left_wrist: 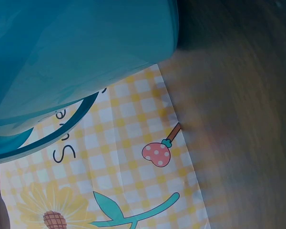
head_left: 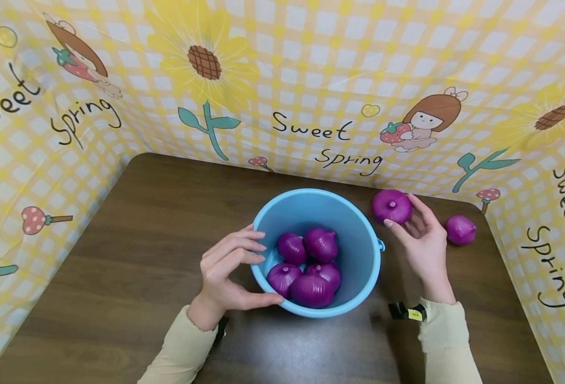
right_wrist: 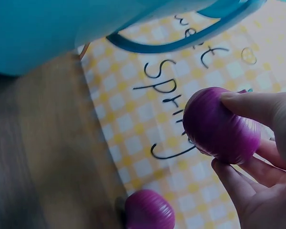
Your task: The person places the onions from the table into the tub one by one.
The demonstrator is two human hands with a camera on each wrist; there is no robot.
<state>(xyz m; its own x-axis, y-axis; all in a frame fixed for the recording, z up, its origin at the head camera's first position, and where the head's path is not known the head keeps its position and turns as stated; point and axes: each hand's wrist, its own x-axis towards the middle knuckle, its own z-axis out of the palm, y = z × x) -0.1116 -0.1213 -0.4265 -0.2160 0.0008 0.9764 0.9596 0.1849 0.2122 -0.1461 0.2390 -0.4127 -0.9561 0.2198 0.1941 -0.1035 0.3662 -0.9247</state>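
Note:
A light blue bucket (head_left: 371, 266) stands on the table with several purple onions (head_left: 322, 245) inside. At its left side my left hand (head_left: 227, 269) holds the rim, fingertips hooked over the inner edge and thumb along the front. My right hand (head_left: 424, 245) pinches another purple onion (head_left: 392, 207) between thumb and fingers, to the right of the bucket; the right wrist view shows this onion (right_wrist: 219, 125) raised off the table. One loose onion (head_left: 461, 230) lies on the table to the right of that hand. In the left wrist view the bucket wall (left_wrist: 95, 52) fills the upper left.
The dark wooden table (head_left: 134, 256) meets a yellow checked cloth backdrop (head_left: 301, 69) along its back and sides. On the bucket's right side sits a small handle lug (head_left: 380, 245). The bucket's handle (right_wrist: 181, 45) hangs at its far side in the right wrist view.

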